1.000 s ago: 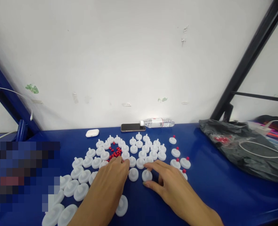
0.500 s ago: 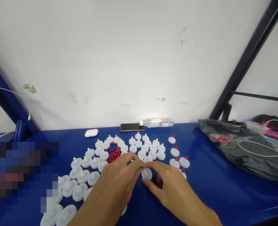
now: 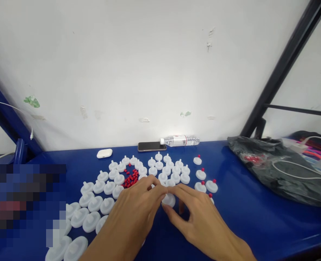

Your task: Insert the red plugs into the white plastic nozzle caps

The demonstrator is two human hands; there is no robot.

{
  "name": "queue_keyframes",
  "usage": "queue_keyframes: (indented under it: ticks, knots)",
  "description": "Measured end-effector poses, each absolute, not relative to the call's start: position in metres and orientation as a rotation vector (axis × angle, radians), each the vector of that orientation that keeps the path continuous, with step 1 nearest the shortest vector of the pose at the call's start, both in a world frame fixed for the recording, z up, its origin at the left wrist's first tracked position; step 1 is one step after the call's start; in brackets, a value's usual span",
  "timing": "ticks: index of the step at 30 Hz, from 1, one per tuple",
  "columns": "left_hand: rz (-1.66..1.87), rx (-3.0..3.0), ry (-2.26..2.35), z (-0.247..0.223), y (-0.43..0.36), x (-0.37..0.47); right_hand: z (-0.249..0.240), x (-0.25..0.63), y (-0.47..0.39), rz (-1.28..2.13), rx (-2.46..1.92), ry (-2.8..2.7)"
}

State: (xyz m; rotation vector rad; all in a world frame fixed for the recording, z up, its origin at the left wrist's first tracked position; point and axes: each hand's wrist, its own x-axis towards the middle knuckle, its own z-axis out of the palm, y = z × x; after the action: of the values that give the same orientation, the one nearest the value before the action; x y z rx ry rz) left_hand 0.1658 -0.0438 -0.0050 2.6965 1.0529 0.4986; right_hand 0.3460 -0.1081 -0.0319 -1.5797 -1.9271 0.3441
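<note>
I've got the white disc (image 3: 170, 200) on the desk (image 3: 247, 217), about mid-width, well in from the far edge. Right hand (image 3: 194, 210): thumb and forefinger curved round its rim, parted disc-wide. Left hand (image 3: 138, 203): fingertips bunched at its top, can't tell if they hold anything. Red caps (image 3: 130, 179) piled left among uncapped discs (image 3: 79, 217); capped discs (image 3: 212, 186) right. Phone (image 3: 151, 146), bottle (image 3: 179, 140) along far edge.

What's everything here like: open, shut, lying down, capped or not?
Bottle, lying down, cap on
Phone, screen dark
White case, closed
Loose red caps, piled
Right-side discs, red caps on
Left-side discs, no caps
Disc between hands, can't tell if capped
Dark bag, crumpled
Left hand, at that disc, grip hidden
Right hand, thumb and finger around that disc
</note>
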Motion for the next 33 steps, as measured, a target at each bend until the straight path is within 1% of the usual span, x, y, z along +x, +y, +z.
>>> queue_keyframes:
  ticks: [3, 7, 14, 19, 24, 30, 33]
  knots:
    - [0.487, 2.717, 1.012, -0.010, -0.044, 0.166, -0.034, 0.347, -0.108, 0.274, -1.550, -1.967]
    - [0.558, 2.658, 0.982, -0.009, -0.045, 0.167, -0.038, 0.350, -0.107, 0.190, -1.470, -1.940]
    - [0.780, 2.297, 0.948, 0.007, -0.054, 0.166, -0.043, 0.352, -0.106, -0.061, -1.237, -1.813]
    - [0.737, 1.955, 1.114, 0.008, -0.063, 0.170, -0.041, 0.354, -0.108, -0.198, -1.114, -1.785]
    - [0.667, 1.754, 0.885, 0.009, -0.065, 0.174, -0.034, 0.354, -0.111, -0.264, -1.012, -1.814]
    - [0.524, 1.625, 0.863, 0.029, -0.065, 0.169, -0.029, 0.351, -0.114, -0.306, -0.978, -1.845]
    - [0.507, 1.577, 0.843, 0.037, -0.068, 0.169, -0.030, 0.351, -0.114, -0.314, -0.937, -1.858]
